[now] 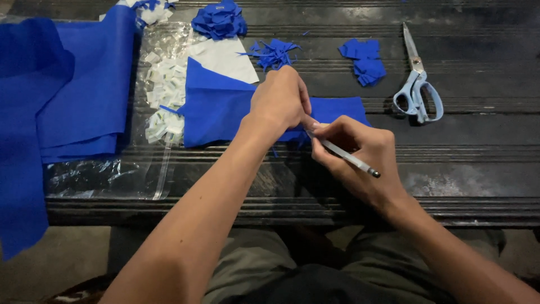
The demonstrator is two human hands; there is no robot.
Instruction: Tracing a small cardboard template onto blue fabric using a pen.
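A: Item one, pen?
B: Pinched in the right hand fingers; long axis runs from far-left tip to near-right cap.
A: Item two, blue sheet?
B: Flat on the table, just left of the pen tip; left hand, fingers curled together, presses its near edge, nearer than the right.

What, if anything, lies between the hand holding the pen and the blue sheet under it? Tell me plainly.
Nothing visible does. The right hand holds the pen with its tip at the edge of the blue sheet, right beside the left hand pressing it down. The scissors lie apart, to the right.
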